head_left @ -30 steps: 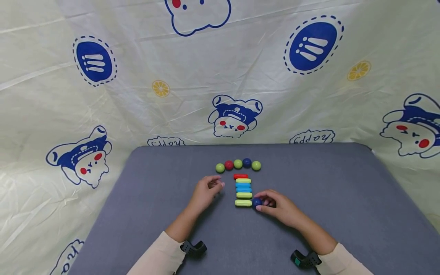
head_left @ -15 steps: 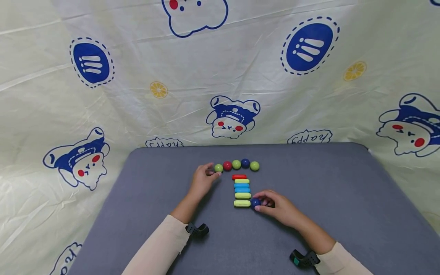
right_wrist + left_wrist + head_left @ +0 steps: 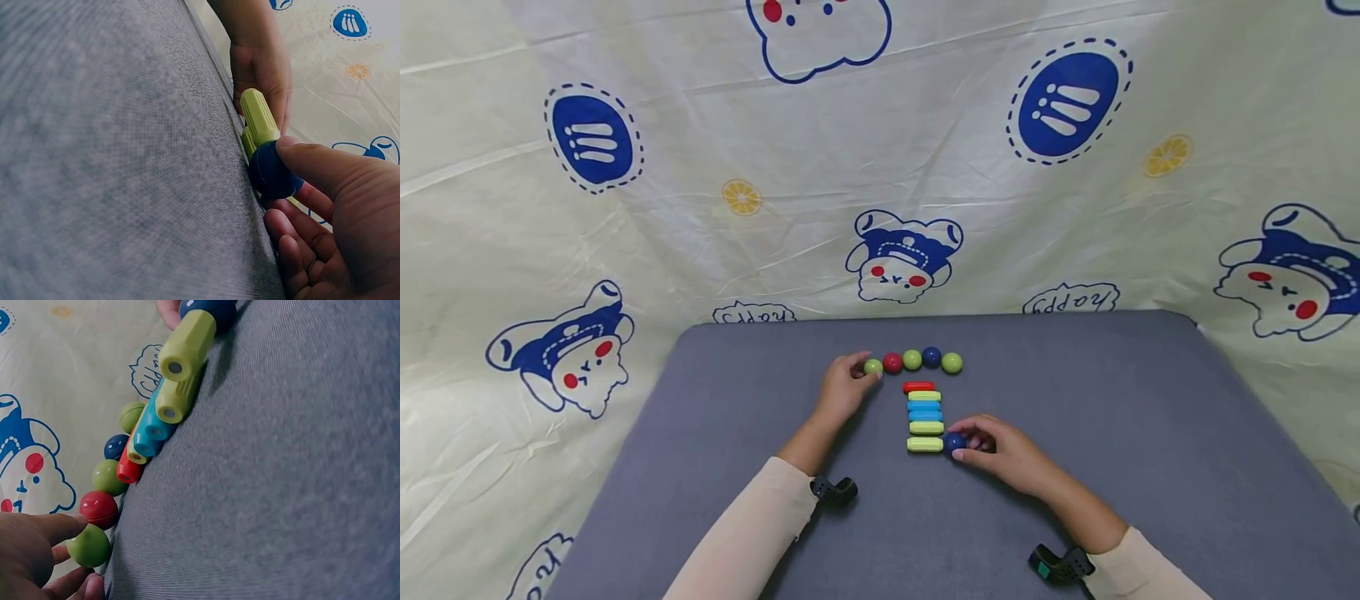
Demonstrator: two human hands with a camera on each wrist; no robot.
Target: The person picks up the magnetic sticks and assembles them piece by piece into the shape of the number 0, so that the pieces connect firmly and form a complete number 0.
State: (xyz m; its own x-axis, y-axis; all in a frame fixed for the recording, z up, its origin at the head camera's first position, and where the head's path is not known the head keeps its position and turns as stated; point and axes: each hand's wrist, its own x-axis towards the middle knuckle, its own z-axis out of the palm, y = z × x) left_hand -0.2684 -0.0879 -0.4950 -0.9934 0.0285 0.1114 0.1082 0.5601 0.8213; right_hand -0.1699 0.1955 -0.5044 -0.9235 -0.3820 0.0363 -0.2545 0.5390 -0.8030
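My left hand [image 3: 842, 387] pinches the green ball [image 3: 89, 545] at the left end of a row of balls, thumb on one side and fingers on the other. Beside it sit a red ball [image 3: 892, 362], a second green ball [image 3: 912, 359], a blue ball [image 3: 932, 357] and a third green ball [image 3: 952, 362]. My right hand [image 3: 1011, 454] holds another blue ball [image 3: 272, 170] between thumb and fingers. That ball touches the right end of the nearest yellow-green rod [image 3: 925, 445]. Metal discs show in the rod ends in the left wrist view.
Beyond the nearest rod lie another yellow-green rod [image 3: 927, 427], two blue rods [image 3: 925, 411], a thinner yellow-green rod [image 3: 924, 396] and a red rod [image 3: 919, 387]. All rest on a grey cloth-covered table [image 3: 715, 433]. A printed sheet [image 3: 820, 150] hangs behind.
My left hand has moved forward to the row's left end and taken hold of the green ball there. The right hand stays on its blue ball. The head view has shifted slightly.
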